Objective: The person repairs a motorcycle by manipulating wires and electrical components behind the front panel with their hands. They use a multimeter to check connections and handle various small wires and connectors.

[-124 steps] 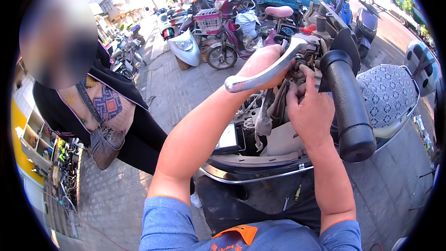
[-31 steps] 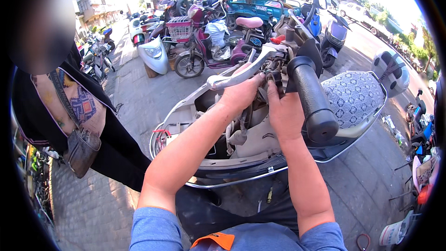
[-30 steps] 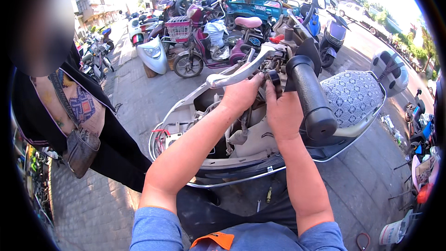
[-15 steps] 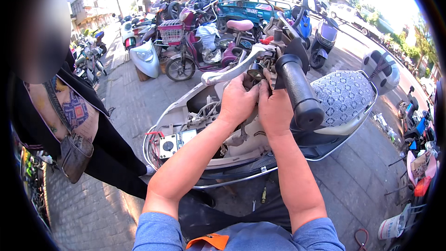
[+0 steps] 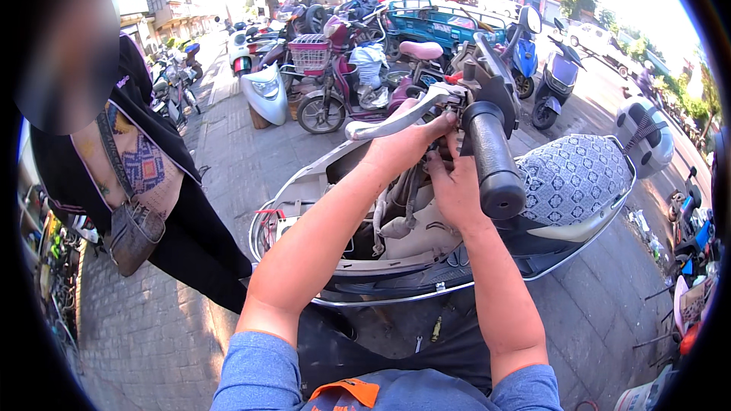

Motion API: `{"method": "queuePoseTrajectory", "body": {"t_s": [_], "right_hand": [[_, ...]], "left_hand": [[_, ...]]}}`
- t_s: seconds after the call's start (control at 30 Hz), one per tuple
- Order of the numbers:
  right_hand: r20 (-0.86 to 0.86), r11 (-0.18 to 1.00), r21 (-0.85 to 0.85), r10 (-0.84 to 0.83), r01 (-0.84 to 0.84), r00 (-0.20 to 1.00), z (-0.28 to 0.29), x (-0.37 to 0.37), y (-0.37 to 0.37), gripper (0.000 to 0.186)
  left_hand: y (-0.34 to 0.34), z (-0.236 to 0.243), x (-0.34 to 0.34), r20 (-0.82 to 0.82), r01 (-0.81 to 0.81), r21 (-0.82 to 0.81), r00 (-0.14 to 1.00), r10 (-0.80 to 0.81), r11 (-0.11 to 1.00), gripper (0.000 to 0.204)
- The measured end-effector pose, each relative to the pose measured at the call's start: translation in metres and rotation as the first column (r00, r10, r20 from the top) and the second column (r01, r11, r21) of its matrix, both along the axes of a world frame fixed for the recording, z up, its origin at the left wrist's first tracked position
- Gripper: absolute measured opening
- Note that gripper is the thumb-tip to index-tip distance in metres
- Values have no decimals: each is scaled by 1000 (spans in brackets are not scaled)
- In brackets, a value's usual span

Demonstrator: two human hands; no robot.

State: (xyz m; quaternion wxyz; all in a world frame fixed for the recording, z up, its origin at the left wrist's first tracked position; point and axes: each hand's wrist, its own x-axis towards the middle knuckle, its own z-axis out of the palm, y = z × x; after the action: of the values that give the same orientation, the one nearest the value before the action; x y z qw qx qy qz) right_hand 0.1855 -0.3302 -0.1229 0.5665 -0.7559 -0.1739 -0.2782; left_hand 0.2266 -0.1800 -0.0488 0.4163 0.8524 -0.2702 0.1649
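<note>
Partly stripped scooter with cream inner panels (image 5: 396, 266) stands crosswise on the grey paving (image 5: 221, 129), right in front of the wearer. Left hand (image 5: 417, 141) is curled in under the curved silver metal brake lever (image 5: 388, 124), thumb up near the handlebar fittings. Right hand (image 5: 461, 192) sits just beside it, left of the black cylindrical handlebar grip (image 5: 493, 156), index finger pointing up into the same area. Fingertips partly hidden; can't tell if either hand grips anything.
</note>
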Motion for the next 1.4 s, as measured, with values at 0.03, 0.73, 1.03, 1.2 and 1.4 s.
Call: {"method": "queuePoseTrajectory", "body": {"t_s": [0.03, 0.73, 1.03, 1.2, 1.4], "right_hand": [[38, 1000, 6, 13, -13, 999, -1, -2, -1, 36], [-338, 963, 257, 165, -77, 927, 22, 12, 2, 40], [-258, 972, 223, -10, 69, 966, 17, -14, 7, 33], [-189, 948, 318, 85, -20, 978, 14, -14, 1, 29], [-210, 957, 291, 67, -3, 975, 18, -17, 4, 28]], "left_hand": [[-2, 0, 0, 109, -29, 66, 994, 21, 997, 40], [4, 9, 7, 81, -169, 346, 985, 150, 923, 38], [21, 4, 8, 474, -128, 368, 878, -67, 921, 21], [9, -20, 27, 562, -181, 149, 825, 68, 972, 23], [-5, -25, -1, 560, -343, 5, 779, 282, 939, 31]]}}
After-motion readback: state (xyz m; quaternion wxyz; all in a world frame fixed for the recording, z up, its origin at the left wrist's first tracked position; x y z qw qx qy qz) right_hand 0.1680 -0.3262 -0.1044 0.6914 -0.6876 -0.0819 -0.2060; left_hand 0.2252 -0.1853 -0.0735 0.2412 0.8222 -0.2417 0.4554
